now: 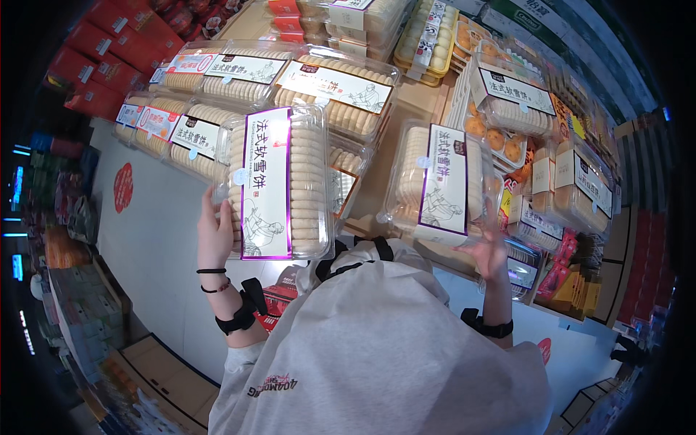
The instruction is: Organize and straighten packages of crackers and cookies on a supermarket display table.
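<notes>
My left hand (216, 228) grips the left side of a clear plastic box of round pale biscuits (309, 185), which bears a white printed band with a purple edge. At the right, my right hand (486, 247) holds the lower right corner of a similar biscuit box (443, 185), also with a white band. The two boxes are apart, on either side of my body's midline. Some fingers of both hands are hidden by the boxes. Beyond the left box lie stacked biscuit boxes (337, 92) of the same kind.
A wooden display table (375, 185) carries more stacks, with a yellow tray of round pastries (427, 38) at the back and packed muffins (495, 136) at the right. Red boxes (117, 49) stand at the upper left. A red shopping basket (280, 296) is low beside me.
</notes>
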Tool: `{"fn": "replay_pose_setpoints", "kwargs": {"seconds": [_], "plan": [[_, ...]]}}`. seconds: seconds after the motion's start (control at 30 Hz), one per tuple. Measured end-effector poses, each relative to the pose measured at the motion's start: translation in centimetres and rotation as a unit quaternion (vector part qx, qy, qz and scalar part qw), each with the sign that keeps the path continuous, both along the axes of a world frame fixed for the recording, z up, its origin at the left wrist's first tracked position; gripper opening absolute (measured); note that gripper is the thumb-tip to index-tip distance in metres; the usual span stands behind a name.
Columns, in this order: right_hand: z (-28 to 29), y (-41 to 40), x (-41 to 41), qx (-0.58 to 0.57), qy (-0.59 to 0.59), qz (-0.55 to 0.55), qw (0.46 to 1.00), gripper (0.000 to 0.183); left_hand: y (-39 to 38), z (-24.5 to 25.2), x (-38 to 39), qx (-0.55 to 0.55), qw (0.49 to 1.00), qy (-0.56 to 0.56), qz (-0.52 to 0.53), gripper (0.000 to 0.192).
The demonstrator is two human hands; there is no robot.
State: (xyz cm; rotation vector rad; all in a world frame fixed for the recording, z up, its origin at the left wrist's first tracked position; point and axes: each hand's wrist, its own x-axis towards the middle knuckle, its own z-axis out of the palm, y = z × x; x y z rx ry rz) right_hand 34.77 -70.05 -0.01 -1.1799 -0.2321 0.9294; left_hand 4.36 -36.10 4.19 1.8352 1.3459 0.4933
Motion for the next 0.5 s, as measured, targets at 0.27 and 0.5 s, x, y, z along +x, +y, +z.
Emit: {"fn": "replay_pose_setpoints", "kwargs": {"seconds": [0.27,0.5], "plan": [[-1.1,1.7,-2.0,-0.102,0.045,0.063,0.992,0.074,0.0,0.3,0.1,-0.050,0.998,-0.023,-0.001,0.038],[-0.8,2.3,-2.9,-0.162,-0.065,0.094,0.980,0.076,0.2,0.1,-0.1,-0.074,0.997,-0.030,-0.014,0.040]]}}
